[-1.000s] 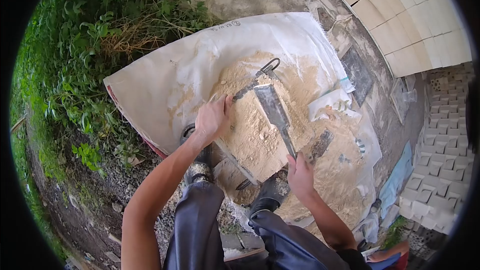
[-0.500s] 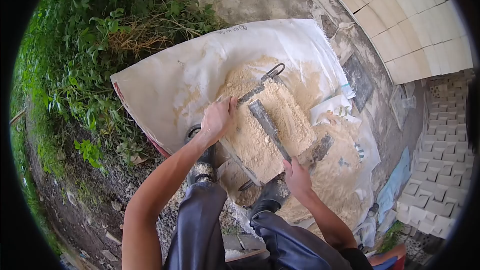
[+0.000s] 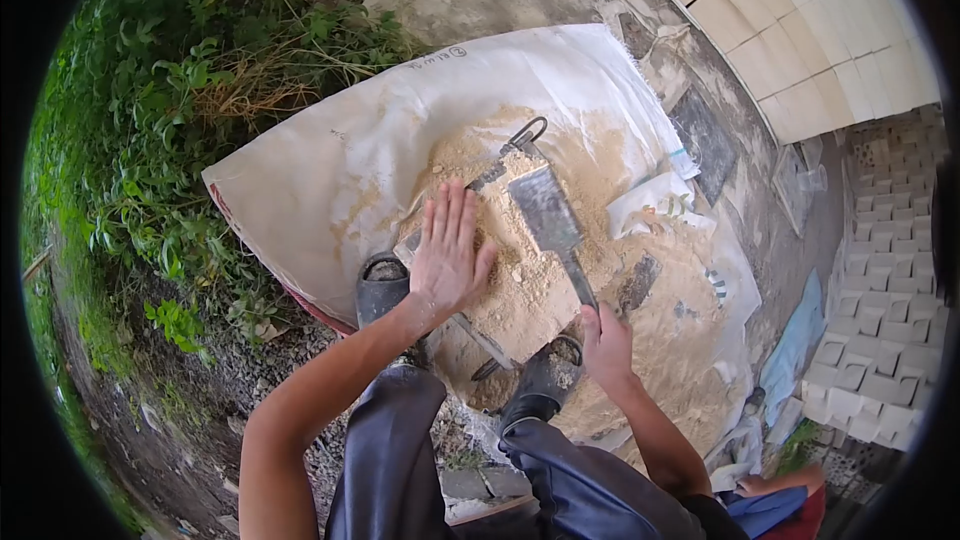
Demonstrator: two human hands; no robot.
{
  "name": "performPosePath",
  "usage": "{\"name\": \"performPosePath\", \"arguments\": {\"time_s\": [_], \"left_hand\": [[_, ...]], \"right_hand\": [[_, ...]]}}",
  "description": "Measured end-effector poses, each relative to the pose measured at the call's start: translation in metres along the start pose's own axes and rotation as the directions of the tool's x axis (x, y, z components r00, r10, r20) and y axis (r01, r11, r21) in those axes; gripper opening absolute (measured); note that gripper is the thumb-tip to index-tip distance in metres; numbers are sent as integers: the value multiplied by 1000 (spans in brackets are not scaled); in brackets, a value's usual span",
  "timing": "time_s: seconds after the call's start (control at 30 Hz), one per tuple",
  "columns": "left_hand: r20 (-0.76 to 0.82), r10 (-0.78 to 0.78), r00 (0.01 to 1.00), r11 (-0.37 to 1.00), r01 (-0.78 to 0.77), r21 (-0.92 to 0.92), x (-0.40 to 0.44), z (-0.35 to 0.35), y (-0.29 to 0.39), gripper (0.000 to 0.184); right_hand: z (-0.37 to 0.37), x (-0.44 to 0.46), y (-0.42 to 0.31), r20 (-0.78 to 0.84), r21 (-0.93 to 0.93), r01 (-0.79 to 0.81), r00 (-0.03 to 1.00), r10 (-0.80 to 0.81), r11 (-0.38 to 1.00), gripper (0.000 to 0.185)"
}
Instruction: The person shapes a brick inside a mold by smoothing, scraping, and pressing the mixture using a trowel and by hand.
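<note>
My left hand [image 3: 449,256] lies flat with fingers spread over the left side of a mold frame [image 3: 487,342] heaped with pale sandy powder [image 3: 522,315]. My right hand [image 3: 606,344] is closed round the handle of a flat metal blade tool [image 3: 545,210]. The blade rests on or just above the powder, its broad face showing. A wire loop [image 3: 531,131] sticks out at the frame's top end. Underneath is a white woven sack [image 3: 330,160] with more powder spread on it. Powder hides much of the frame.
My boots [image 3: 383,285] stand close below the frame. Green plants [image 3: 150,140] grow at the left. Pale tiles [image 3: 800,40] and stacked patterned blocks [image 3: 880,340] are at the right. Another person's arm [image 3: 780,481] shows at the lower right, by a blue cloth [image 3: 792,345].
My left hand has gone from gripping the frame's edge to lying flat with fingers spread. The blade, seen narrow before, now shows its broad face. More of the other person shows at lower right.
</note>
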State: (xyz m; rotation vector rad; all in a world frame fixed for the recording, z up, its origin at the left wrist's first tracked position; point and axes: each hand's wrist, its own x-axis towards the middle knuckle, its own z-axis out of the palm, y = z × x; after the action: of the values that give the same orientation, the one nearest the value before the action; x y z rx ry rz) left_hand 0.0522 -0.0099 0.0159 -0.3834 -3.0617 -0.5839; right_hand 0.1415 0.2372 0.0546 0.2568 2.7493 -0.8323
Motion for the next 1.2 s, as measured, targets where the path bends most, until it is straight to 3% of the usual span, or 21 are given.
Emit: {"name": "performPosePath", "arguments": {"time_s": [0.07,0.13,0.23,0.27,0.33,0.37,0.53,0.6,0.63,0.7,0.73,0.8,0.83,0.9,0.93,1.0,1.03,1.07,1.1,1.13,1.2], "left_hand": [[40,220,975,972,-216,-95,-3,2,18,76],[125,574,809,816,-554,-163,0,9,34,70],[126,653,747,755,-628,-188,17,25,46,61],[125,651,748,756,-626,-190,22,28,43,61],[218,583,783,776,-616,135,39,15,37,54],[130,612,780,772,-625,114,42,20,32,51],[64,485,872,856,-489,171,48,14,17,52],[7,454,891,875,-447,183,42,16,8,52],[26,370,929,922,-371,116,37,10,2,52],[-2,199,980,980,-199,10,31,-8,-4,53],[4,204,979,979,-204,12,29,-8,-6,53],[31,187,982,982,-187,-11,28,-6,-8,53],[34,190,981,982,-189,-10,24,-6,-7,53],[142,481,865,875,-463,-140,14,-8,-7,54],[141,482,865,875,-465,-136,13,-9,-9,54],[147,470,870,800,-350,-486,8,-10,-9,54],[-19,472,881,791,-433,-432,2,-17,-5,57],[-18,470,882,791,-431,-434,0,-14,1,57],[52,323,945,937,-312,-155,0,-8,9,60],[72,151,986,976,-160,145,-1,-3,14,63],[182,333,925,929,-355,106,-4,7,19,67]], "right_hand": [[-12,5,-3,-141,215,88,988,-59,973,37],[-22,10,-3,-143,250,64,989,-29,966,37],[-29,12,0,-165,208,105,984,-72,973,37],[-28,10,5,-161,227,84,986,-47,970,36],[-25,4,13,-153,246,58,988,-21,968,36],[-24,1,15,-151,244,47,988,-10,969,36],[-14,-11,26,-133,297,8,991,33,955,38],[-11,-16,31,-55,428,-38,996,68,903,41],[-13,-17,28,-55,432,-42,996,73,901,41],[-20,-20,14,115,577,-175,984,133,798,46],[-16,-22,12,115,582,-179,984,138,793,46],[-11,-24,7,266,656,-326,944,196,681,52],[-6,-27,7,266,658,-328,944,198,678,52],[7,-31,9,257,704,-284,956,140,651,54],[11,-31,11,254,707,-280,958,136,650,54],[15,-34,14,244,684,-243,965,98,688,54],[16,-37,13,249,682,-249,963,103,688,54],[16,-39,12,258,682,-278,957,133,676,55],[16,-39,9,268,683,-304,950,160,664,55],[14,-39,7,270,679,-304,950,157,668,55],[8,-33,3,207,673,-276,961,183,686,55]]}}
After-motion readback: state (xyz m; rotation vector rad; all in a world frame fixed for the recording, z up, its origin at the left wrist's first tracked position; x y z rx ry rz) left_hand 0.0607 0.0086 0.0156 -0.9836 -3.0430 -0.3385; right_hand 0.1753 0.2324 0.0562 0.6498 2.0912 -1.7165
